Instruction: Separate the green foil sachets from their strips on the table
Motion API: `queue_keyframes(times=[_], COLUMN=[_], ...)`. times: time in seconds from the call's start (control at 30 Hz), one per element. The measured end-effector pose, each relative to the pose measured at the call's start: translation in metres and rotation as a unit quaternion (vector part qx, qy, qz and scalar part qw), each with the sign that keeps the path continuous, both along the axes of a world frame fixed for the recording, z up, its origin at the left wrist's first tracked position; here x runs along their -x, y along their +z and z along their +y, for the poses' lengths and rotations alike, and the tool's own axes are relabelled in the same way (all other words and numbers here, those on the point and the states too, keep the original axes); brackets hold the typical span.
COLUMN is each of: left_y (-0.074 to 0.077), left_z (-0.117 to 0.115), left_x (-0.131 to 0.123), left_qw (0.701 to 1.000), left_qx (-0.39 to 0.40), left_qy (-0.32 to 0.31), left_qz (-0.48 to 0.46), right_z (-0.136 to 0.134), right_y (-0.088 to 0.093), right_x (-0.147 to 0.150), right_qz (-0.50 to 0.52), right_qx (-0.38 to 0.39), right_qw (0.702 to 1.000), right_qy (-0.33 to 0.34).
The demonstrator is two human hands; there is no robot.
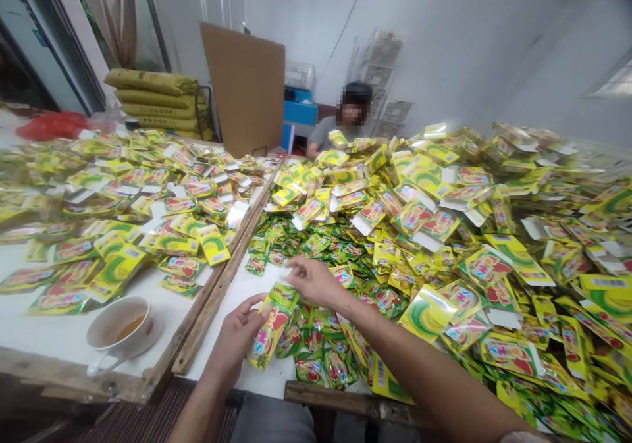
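Note:
Near the table's front edge my left hand grips a small yellow-green printed carton by its side, the thumb lying on its front. The carton is tilted, its upper end towards my right hand. That hand hovers just above this end with its fingers curled together; whatever is between the fingertips, if anything, is too small to make out. Beneath and beside both hands lie small green sachets with red fruit prints. To the right spreads a large heap of flat yellow-green cartons, several with white flaps open.
More cartons cover the left table. A cup of brown liquid stands near its front edge. Wooden rails divide the tables. Across the heap sits another person. A cardboard sheet and stacked yellow sacks stand behind.

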State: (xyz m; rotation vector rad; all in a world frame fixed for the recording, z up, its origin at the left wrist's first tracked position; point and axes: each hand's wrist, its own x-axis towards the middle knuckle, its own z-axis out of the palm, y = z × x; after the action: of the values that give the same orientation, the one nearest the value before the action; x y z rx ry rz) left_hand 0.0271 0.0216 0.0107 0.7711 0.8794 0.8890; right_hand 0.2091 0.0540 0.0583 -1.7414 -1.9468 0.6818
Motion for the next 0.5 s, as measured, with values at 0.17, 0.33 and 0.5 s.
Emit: queue_keyframes(times=[0.17, 0.33, 0.5], left_y=[0.003, 0.003, -0.003], left_z=[0.004, 0.005, 0.011], left_x=[0.002, 0.003, 0.009], left_qw=[1.0, 0.999, 0.999], left_qx=[0.021, 0.034, 0.033], left_qy=[0.017, 0.025, 0.04], left_qz=[-0.004, -0.004, 0.015], right_z=[0.052, 0.094, 0.108], right_y=[0.012, 0.008, 0.019], right_x=[-0.043, -0.073, -0.081], right_qz=[-0.363, -0.4, -0.374], right_qx=[-0.079, -0.1, -0.119], right_qw=[0.918, 0.899, 0.91], right_qy=[-0.137, -0.145, -0.135])
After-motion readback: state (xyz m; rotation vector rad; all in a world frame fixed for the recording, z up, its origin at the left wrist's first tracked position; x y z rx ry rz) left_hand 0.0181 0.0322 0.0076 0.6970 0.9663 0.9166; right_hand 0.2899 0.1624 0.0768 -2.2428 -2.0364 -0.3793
